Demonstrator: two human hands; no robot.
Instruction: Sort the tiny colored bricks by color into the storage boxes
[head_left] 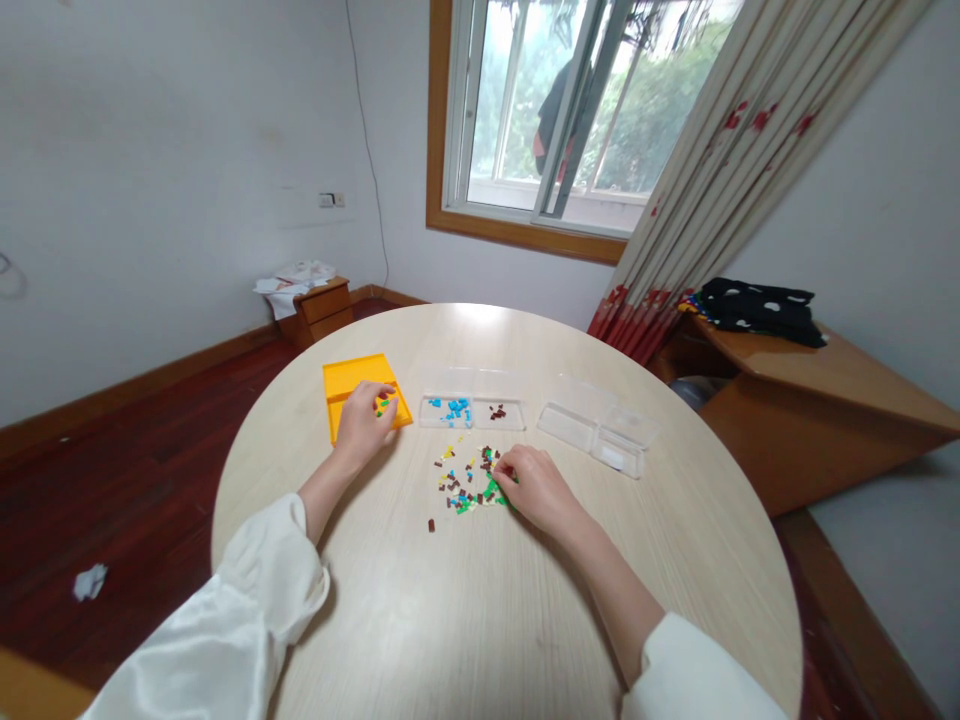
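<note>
- Centrally, the bricks lay in a loose pile mid-table, beyond them the table's far edge; one brown brick sat apart, nearer the person.
- The right hand had thumb and forefinger nearly together at the pile's right edge; whether they pinched a brick could not be told.
- Such tiny pieces probably called for fingertips alone, flat to the wood, lest neighbours scatter.
- The left hand, half curled with a small gap, was over the orange box's right side, green bits by its fingertips; held or merely lying there, unclear. A low wrist likely suited the shallow rim.
- Bricks looked like hard, angular plastic: green, brown, yellow, blue, cream.
- Beyond, a clear box held blue and brown bricks in separate halves; another clear box stood toward the table's right edge.
- The table was round, smooth, pale-grained.
</note>
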